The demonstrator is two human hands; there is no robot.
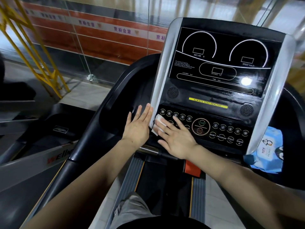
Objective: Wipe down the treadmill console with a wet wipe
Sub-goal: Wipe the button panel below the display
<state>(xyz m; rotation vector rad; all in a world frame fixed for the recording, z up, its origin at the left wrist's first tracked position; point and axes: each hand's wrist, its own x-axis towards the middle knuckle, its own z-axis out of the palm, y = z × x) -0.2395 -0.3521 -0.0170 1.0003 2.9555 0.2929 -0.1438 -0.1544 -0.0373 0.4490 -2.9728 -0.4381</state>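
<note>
From the head camera, your right hand [177,138] lies flat with straight fingers, pressing the wet wipe [158,123] onto the treadmill console [214,90] at its lower left corner. Your left hand [139,125], fingers straight and holding nothing, rests against the console's left edge.

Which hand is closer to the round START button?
The right hand. It lies flat on the wipe just left of the START button; the left hand rests farther left, at the console's silver edge.
</note>
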